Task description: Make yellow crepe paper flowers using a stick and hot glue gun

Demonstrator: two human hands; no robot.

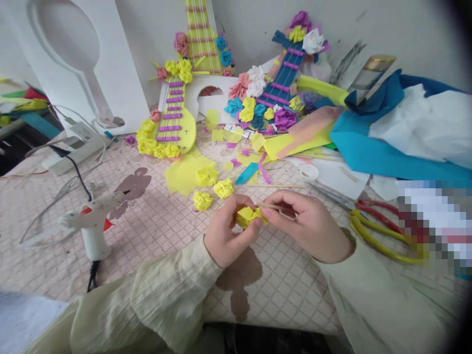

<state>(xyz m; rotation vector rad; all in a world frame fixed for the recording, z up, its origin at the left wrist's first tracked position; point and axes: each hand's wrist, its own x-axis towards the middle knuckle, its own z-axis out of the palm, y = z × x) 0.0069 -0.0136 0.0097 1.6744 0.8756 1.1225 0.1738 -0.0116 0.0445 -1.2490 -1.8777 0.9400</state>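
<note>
My left hand (226,231) pinches a small yellow crepe-paper flower (248,215) just above the table. My right hand (308,223) holds a thin wooden stick (266,205) whose tip goes into the flower. Three finished yellow paper flowers (216,187) lie on the table just beyond my hands, beside a sheet of yellow paper (182,174).
A white hot glue gun (94,216) stands at the left, its cord trailing off. Yellow-handled scissors (379,231) lie at the right. Paper guitars decorated with flowers (173,118) (275,91) lean at the back among blue, white and yellow paper scraps. A power strip (72,147) sits far left.
</note>
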